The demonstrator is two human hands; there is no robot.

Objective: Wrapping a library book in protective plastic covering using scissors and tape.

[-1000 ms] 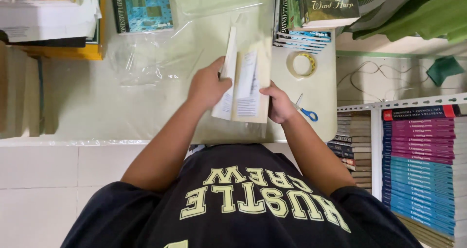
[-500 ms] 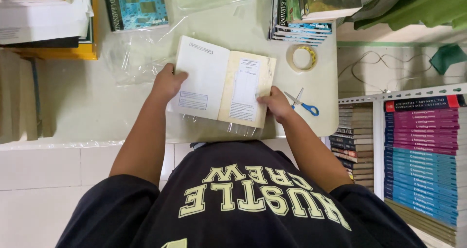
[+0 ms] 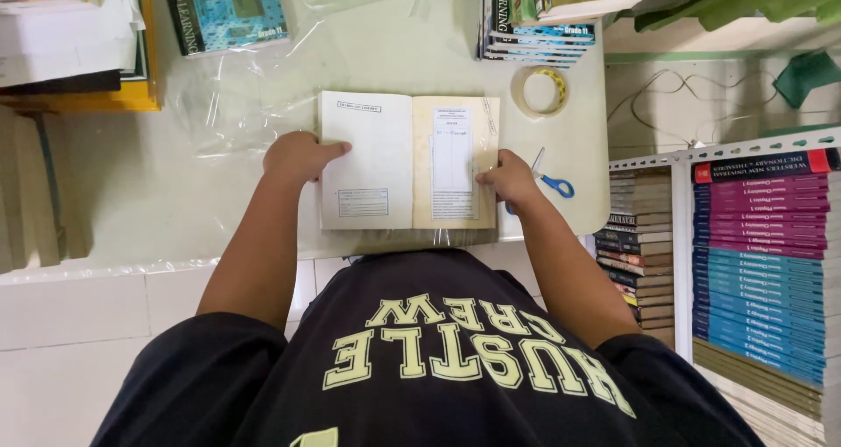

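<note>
Book: an open book point(image 3: 409, 161) is lying flat on the pale bench point(image 3: 131, 202), near its front edge, white page on the left, tan inner cover with a pasted slip on the right.
Left hand: the left hand point(image 3: 300, 156) is pressing the book's left edge, thumb lying on the page, its grip loosely curled and grasping nothing.
Right hand: the right hand point(image 3: 510, 180) is holding down the right edge, fingertips resting on the tan cover, not clenched.
Hidden: the book's outer cover is facing down; small print on the pages is too fine to make out; the person's dark shirt is cutting off the bench's near edge.
Around: clear plastic sheet point(image 3: 236, 105) is spreading under and left of the book; blue-handled scissors point(image 3: 550, 180) are lying just beside the right hand, partly behind it; a tape roll point(image 3: 541, 91) is sitting beyond them.
Farther: book stacks point(image 3: 539, 13) are crowding the far edge; a shelf of books point(image 3: 758, 263) is standing at the right.
</note>
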